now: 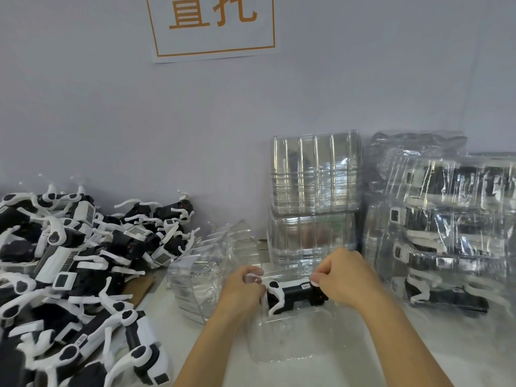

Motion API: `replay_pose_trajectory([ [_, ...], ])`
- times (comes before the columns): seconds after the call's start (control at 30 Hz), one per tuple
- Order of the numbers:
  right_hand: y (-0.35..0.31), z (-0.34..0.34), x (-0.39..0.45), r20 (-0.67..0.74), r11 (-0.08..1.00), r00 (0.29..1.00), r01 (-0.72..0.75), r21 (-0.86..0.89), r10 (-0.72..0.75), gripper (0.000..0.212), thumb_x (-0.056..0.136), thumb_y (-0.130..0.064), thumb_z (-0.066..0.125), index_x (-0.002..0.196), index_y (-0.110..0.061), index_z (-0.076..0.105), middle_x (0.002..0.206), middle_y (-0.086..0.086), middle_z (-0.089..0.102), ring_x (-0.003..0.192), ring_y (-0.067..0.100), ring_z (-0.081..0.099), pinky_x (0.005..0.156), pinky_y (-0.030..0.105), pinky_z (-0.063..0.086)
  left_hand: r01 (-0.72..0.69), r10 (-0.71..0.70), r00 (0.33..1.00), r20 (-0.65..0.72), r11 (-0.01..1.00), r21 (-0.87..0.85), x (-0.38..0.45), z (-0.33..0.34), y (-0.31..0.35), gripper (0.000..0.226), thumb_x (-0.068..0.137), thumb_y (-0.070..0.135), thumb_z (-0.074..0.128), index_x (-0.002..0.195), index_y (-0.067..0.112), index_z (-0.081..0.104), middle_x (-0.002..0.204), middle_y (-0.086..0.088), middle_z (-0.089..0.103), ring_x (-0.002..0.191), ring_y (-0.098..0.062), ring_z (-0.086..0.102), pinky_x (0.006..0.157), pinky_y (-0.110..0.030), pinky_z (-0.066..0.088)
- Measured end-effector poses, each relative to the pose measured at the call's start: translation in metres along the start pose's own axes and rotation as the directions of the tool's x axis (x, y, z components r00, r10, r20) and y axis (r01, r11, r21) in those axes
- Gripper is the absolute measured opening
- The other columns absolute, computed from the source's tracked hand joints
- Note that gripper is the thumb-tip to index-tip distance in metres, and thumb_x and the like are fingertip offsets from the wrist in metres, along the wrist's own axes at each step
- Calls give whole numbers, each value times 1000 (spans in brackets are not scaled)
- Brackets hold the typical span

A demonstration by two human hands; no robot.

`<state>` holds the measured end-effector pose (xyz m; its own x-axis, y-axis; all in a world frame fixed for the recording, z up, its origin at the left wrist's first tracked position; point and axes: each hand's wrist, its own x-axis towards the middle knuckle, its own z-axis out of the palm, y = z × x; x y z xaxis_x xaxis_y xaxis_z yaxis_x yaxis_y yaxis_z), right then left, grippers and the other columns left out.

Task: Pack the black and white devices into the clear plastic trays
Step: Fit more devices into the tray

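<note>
While both hands work at the open clear tray [290, 342] on the counter [418, 344], one black and white device [296, 296] sits at the tray's far half, between them. Left hand [244, 289]: fingers curled, pinching the clear plastic edge at the device's left end. Right hand [342, 275]: fingers curled over the device's right end, thumb and forefinger pinching there; whether on plastic or device, cannot tell. Loose device pile [75, 275] to the left, empty tray stacks [314, 202] behind, filled trays [446, 233] at right.

Judged step: seating the device in its moulded pocket. Best pressed evenly at both ends, white arms lined up with the recess, thin plastic held flat, not buckled.
</note>
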<state>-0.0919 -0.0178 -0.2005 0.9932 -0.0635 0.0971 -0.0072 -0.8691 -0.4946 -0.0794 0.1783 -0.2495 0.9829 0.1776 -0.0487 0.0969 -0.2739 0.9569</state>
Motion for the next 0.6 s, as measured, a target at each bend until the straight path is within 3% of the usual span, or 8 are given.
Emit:
replay_pose_trajectory([
  [0.17,-2,3,1,-59,998,998,-22,55,26,10,87,-25,75,79,-28,81,81,-9,75,72,10,67,77,31,60,3,-3,1000,-1,1000,-1,-1,0,0,27,88,3,62,103,25,65,106,2,66,76,-6,61,55,-12,42],
  [0.3,-3,4,3,-60,995,995,-77,69,82,9,79,-16,79,72,-21,81,77,-3,75,72,13,70,75,31,61,4,-4,1000,8,1000,-8,-1,-1,0,27,88,2,62,103,24,66,106,3,66,77,-7,61,60,-15,43],
  [0.6,2,6,8,-26,987,995,-93,131,97,10,78,-19,84,71,-25,80,81,-7,75,75,9,68,70,22,54,-17,17,1000,-8,1000,-3,-3,0,0,27,88,1,61,103,23,66,105,4,66,82,-4,62,62,-14,43],
])
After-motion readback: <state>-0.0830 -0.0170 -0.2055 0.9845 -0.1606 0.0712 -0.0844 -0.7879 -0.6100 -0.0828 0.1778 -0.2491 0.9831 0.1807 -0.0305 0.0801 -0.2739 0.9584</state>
